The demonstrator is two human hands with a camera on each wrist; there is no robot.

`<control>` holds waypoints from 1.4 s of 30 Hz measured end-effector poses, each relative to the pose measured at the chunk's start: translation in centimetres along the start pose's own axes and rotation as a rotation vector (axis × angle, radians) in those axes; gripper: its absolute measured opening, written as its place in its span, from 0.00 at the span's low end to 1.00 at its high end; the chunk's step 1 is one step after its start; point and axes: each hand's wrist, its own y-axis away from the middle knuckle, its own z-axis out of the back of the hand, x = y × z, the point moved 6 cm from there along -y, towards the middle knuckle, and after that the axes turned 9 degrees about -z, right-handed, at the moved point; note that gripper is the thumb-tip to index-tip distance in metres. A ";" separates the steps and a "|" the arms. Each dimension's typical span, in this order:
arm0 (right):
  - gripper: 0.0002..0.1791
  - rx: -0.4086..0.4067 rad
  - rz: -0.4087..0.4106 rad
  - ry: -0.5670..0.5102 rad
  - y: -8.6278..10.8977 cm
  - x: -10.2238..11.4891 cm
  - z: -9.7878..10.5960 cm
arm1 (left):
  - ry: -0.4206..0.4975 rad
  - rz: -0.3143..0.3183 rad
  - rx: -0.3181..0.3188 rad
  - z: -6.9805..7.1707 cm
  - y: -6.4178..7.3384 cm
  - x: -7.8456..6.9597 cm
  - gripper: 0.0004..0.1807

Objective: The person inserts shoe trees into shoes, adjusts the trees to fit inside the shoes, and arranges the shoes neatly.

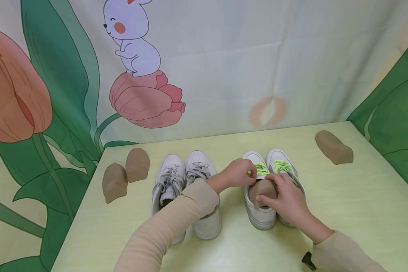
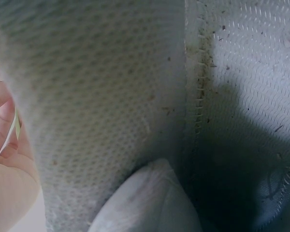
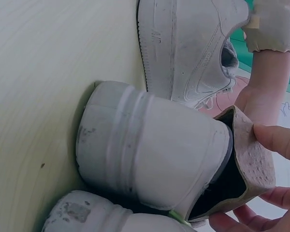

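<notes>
A brown moulded shoe insert (image 1: 264, 190) sits partly inside the left shoe (image 1: 261, 219) of a white pair with neon green laces. My right hand (image 1: 289, 196) grips this insert, thumb on its rear edge and fingers at its front side; the right wrist view shows the insert's hollow back (image 3: 253, 157) standing out of the shoe opening. At the front of the opening, my left hand (image 1: 237, 173) pinches the shoe's tongue by the green laces. In the left wrist view, mesh shoe lining fills most of the picture, with part of a hand (image 2: 9, 164) at the left edge.
A second white pair with grey laces (image 1: 198, 170) stands to the left, under my left forearm. Two brown inserts (image 1: 137, 164) lie at the table's left edge, another insert (image 1: 334, 147) at the far right. A printed curtain (image 1: 217, 75) hangs behind the table.
</notes>
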 end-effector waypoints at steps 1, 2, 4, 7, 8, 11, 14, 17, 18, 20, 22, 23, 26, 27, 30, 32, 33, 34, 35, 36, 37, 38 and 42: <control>0.28 0.000 -0.003 -0.001 0.0 0.0 0.0 | 0.000 -0.001 -0.003 0.0 0.0 0.0 0.03; 0.28 0.000 -0.006 -0.002 -0.1 -0.1 0.0 | 0.001 -0.002 -0.005 0.0 0.0 0.0 0.04; 0.28 -0.002 -0.010 -0.002 -0.1 -0.1 -0.1 | 0.003 -0.003 -0.006 0.0 0.0 0.0 0.04; 0.28 -0.007 -0.012 -0.005 -0.1 -0.1 -0.2 | 0.005 -0.002 -0.007 0.0 -0.1 0.1 0.03; 0.28 -0.009 -0.011 -0.004 -0.2 -0.1 -0.2 | 0.005 -0.001 -0.006 -0.1 -0.1 0.1 0.03; 0.28 -0.014 -0.011 -0.008 -0.2 -0.1 -0.4 | 0.008 0.001 -0.005 -0.1 -0.1 0.2 0.03; 0.28 -0.021 -0.009 -0.009 -0.3 -0.2 -0.5 | 0.012 0.003 -0.005 -0.1 -0.1 0.2 0.03; 0.28 -0.026 -0.004 -0.009 -0.3 -0.2 -0.6 | 0.015 0.008 -0.003 -0.1 -0.1 0.2 0.03; 0.28 -0.027 -0.001 -0.009 -0.3 -0.2 -0.6 | 0.016 0.011 -0.002 -0.1 -0.1 0.2 0.03; 0.28 -0.027 0.003 -0.008 -0.4 -0.2 -0.7 | 0.021 0.018 0.003 -0.1 -0.1 0.3 0.03; 0.29 -0.028 0.006 -0.007 -0.4 -0.3 -0.7 | 0.023 0.025 0.007 -0.1 -0.1 0.3 0.03; 0.29 -0.029 0.006 -0.007 -0.4 -0.3 -0.7 | 0.023 0.028 0.009 -0.1 -0.2 0.3 0.03; 0.29 -0.035 0.013 -0.005 -0.5 -0.4 -0.8 | 0.026 0.038 0.014 -0.1 -0.1 0.4 0.03; 0.29 -0.037 0.015 -0.006 -0.5 -0.4 -0.9 | 0.023 0.040 0.016 -0.1 -0.1 0.4 0.03; 0.29 -0.040 0.018 -0.007 -0.5 -0.4 -0.9 | 0.027 0.045 0.018 -0.2 -0.1 0.4 0.03; 0.29 -0.042 0.016 -0.010 -0.6 -0.5 -0.9 | 0.025 0.045 0.017 -0.2 -0.1 0.4 0.03; 0.29 -0.042 0.014 -0.010 -0.6 -0.5 -0.9 | 0.023 0.044 0.016 -0.2 -0.2 0.4 0.03; 0.29 -0.044 0.015 -0.011 -0.7 -0.5 -0.9 | 0.024 0.043 0.014 -0.2 -0.2 0.4 0.03; 0.29 -0.046 0.016 -0.014 -0.7 -0.5 -0.9 | 0.024 0.042 0.012 -0.2 -0.2 0.4 0.03; 0.29 -0.049 0.019 -0.014 -0.7 -0.5 -0.9 | 0.024 0.041 0.011 -0.2 -0.2 0.4 0.03; 0.29 -0.052 0.021 -0.017 -0.7 -0.5 -0.9 | 0.022 0.040 0.009 -0.2 -0.2 0.4 0.03; 0.29 -0.055 0.024 -0.019 -0.7 -0.5 -0.9 | 0.023 0.040 0.007 -0.1 -0.2 0.4 0.03; 0.28 -0.064 0.028 -0.030 -0.7 -0.6 -0.9 | 0.020 0.037 0.003 -0.1 -0.1 0.3 0.02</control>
